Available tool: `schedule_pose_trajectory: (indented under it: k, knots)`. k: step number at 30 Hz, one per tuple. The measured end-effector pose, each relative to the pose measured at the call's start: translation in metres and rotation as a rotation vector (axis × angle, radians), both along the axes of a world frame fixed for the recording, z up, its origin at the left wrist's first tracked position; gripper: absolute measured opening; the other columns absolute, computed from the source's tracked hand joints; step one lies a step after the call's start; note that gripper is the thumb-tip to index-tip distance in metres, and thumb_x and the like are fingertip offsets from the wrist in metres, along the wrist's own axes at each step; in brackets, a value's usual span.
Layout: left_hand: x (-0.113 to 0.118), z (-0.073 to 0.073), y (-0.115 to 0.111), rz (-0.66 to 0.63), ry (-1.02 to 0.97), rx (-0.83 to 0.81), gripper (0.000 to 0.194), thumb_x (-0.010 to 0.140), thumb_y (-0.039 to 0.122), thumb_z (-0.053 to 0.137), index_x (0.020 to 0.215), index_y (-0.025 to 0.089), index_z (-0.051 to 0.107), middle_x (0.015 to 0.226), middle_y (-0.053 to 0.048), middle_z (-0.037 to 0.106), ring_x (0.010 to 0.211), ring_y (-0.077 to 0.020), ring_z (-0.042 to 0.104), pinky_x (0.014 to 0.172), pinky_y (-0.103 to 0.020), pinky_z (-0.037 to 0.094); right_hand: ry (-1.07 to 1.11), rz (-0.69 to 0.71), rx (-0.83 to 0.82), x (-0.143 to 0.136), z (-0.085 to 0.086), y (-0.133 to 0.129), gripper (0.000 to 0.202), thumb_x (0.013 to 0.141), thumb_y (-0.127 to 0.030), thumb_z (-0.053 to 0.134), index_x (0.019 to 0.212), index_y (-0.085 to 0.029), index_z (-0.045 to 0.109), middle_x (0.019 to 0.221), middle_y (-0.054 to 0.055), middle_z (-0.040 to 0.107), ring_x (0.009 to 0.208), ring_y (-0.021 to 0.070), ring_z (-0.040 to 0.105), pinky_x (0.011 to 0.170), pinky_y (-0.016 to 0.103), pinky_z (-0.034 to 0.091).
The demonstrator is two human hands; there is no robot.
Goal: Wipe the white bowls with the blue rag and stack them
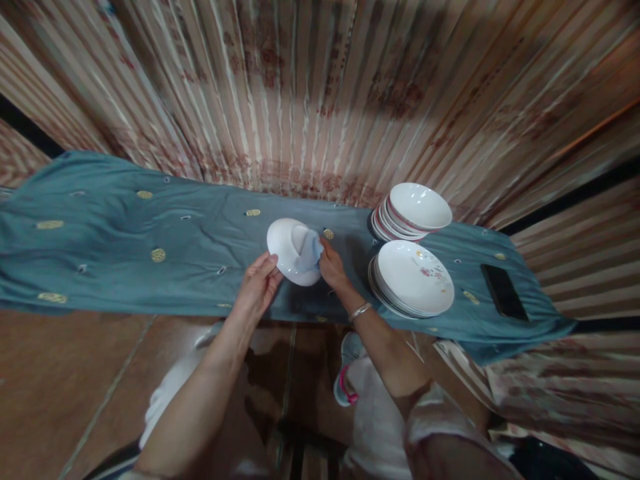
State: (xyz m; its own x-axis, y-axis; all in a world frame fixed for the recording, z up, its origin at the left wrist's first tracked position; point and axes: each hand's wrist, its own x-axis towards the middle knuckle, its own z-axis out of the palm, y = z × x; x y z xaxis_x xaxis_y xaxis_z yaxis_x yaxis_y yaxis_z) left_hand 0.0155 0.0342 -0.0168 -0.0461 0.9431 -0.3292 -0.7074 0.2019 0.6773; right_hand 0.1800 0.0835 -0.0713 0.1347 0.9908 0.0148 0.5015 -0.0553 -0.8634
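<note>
A white dish (pixel 283 244) is held up over the middle of the covered table, tilted, with what looks like its foot ring facing me. My left hand (pixel 260 283) grips the dish's left lower rim between thumb and fingers. On the other side, my right hand (pixel 331 264) holds a light blue cloth (pixel 310 252) pressed against the dish. Its fingertips are partly hidden by the cloth and dish. To the right of my hands stand a stack of plates (pixel 413 277), the top one with a floral print, and a stack of bowls (pixel 420 205) behind it.
A green-blue cloth with yellow motifs (pixel 115 247) covers the long, narrow table. Toward its right end lies a black phone (pixel 504 292). A pleated, patterned curtain (pixel 300 100) hangs right behind the table. My legs and a shoe (pixel 350 350) are below the front edge.
</note>
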Motion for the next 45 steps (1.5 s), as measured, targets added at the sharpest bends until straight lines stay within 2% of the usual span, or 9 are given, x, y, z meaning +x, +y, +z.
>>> schedule_pose_trajectory:
  k: [6, 12, 18, 22, 26, 30, 36, 40, 45]
  knots:
    - [-0.004, -0.001, 0.008, 0.134, -0.087, -0.126, 0.016, 0.08, -0.004, 0.058, 0.076, 0.01, 0.063, 0.072, -0.004, 0.072, 0.064, -0.0085, 0.068, 0.068, -0.017, 0.058, -0.095, 0.052, 0.053, -0.003, -0.009, -0.019, 0.05, 0.095, -0.032, 0.036, 0.139, -0.011, 0.046, 0.142, 0.015, 0.051, 0.136, 0.024, 0.044, 0.117, 0.043, 0.029]
    - [-0.008, -0.002, 0.006, 0.144, -0.087, -0.139, 0.014, 0.08, -0.003, 0.06, 0.078, 0.01, 0.062, 0.076, -0.004, 0.071, 0.066, -0.0096, 0.068, 0.072, -0.019, 0.058, -0.082, 0.128, 0.151, -0.001, -0.027, -0.038, 0.055, 0.096, -0.04, 0.035, 0.144, -0.014, 0.04, 0.149, 0.016, 0.043, 0.143, 0.0262, 0.032, 0.12, 0.051, 0.023]
    - [-0.01, 0.005, 0.005, 0.17, -0.053, -0.167, 0.014, 0.077, -0.002, 0.064, 0.077, 0.013, 0.06, 0.074, -0.002, 0.07, 0.065, -0.009, 0.067, 0.072, -0.018, 0.058, -0.151, 0.136, 0.114, -0.008, -0.021, -0.058, 0.067, 0.097, -0.048, 0.031, 0.148, -0.004, 0.03, 0.152, 0.022, 0.035, 0.146, 0.0271, 0.026, 0.12, 0.047, 0.024]
    - [-0.012, 0.006, 0.004, 0.161, -0.039, -0.158, 0.015, 0.082, 0.0, 0.058, 0.076, 0.014, 0.06, 0.073, -0.001, 0.069, 0.064, -0.0075, 0.066, 0.069, -0.016, 0.057, -0.125, 0.158, 0.118, -0.011, -0.016, -0.07, 0.072, 0.098, -0.053, 0.029, 0.15, -0.005, 0.026, 0.155, 0.023, 0.031, 0.148, 0.0276, 0.022, 0.12, 0.05, 0.021]
    - [-0.012, 0.006, 0.003, 0.141, -0.042, -0.154, 0.017, 0.083, 0.001, 0.056, 0.077, 0.016, 0.06, 0.072, 0.001, 0.069, 0.065, -0.0072, 0.066, 0.071, -0.016, 0.057, -0.154, 0.168, 0.089, -0.01, -0.016, -0.079, 0.071, 0.097, -0.049, 0.035, 0.15, -0.003, 0.025, 0.155, 0.025, 0.028, 0.148, 0.0309, 0.021, 0.119, 0.054, 0.022]
    - [-0.011, 0.007, 0.002, 0.155, -0.052, -0.132, 0.017, 0.079, 0.0, 0.059, 0.078, 0.017, 0.061, 0.069, 0.0, 0.069, 0.067, -0.0095, 0.067, 0.07, -0.016, 0.057, -0.196, 0.252, 0.148, -0.007, -0.018, -0.089, 0.067, 0.096, -0.034, 0.04, 0.153, -0.007, 0.02, 0.157, 0.022, 0.026, 0.149, 0.0303, 0.019, 0.119, 0.056, 0.022]
    - [-0.008, 0.006, -0.001, 0.127, -0.049, -0.057, 0.014, 0.079, 0.001, 0.061, 0.075, 0.014, 0.064, 0.072, -0.002, 0.071, 0.067, -0.0094, 0.067, 0.071, -0.017, 0.057, -0.366, 0.373, 0.294, -0.011, 0.003, -0.1, 0.067, 0.093, -0.022, 0.04, 0.154, -0.006, 0.016, 0.16, 0.022, 0.017, 0.15, 0.0301, 0.011, 0.12, 0.055, 0.023]
    - [-0.003, 0.006, -0.007, 0.049, 0.011, 0.03, 0.011, 0.072, 0.007, 0.072, 0.073, 0.015, 0.065, 0.069, 0.0, 0.071, 0.061, -0.0084, 0.066, 0.066, -0.016, 0.056, -0.446, 0.43, 0.401, -0.018, 0.021, -0.097, 0.063, 0.094, -0.018, 0.039, 0.153, -0.007, 0.019, 0.16, 0.02, 0.02, 0.15, 0.0269, 0.011, 0.122, 0.051, 0.024]
    - [0.002, 0.009, -0.012, -0.036, 0.09, 0.096, 0.02, 0.061, 0.018, 0.082, 0.077, 0.014, 0.07, 0.06, 0.0, 0.069, 0.053, -0.009, 0.062, 0.056, -0.016, 0.052, -0.482, 0.456, 0.489, -0.025, 0.031, -0.089, 0.058, 0.097, -0.019, 0.038, 0.152, -0.009, 0.025, 0.159, 0.018, 0.023, 0.15, 0.0249, 0.012, 0.122, 0.048, 0.024]
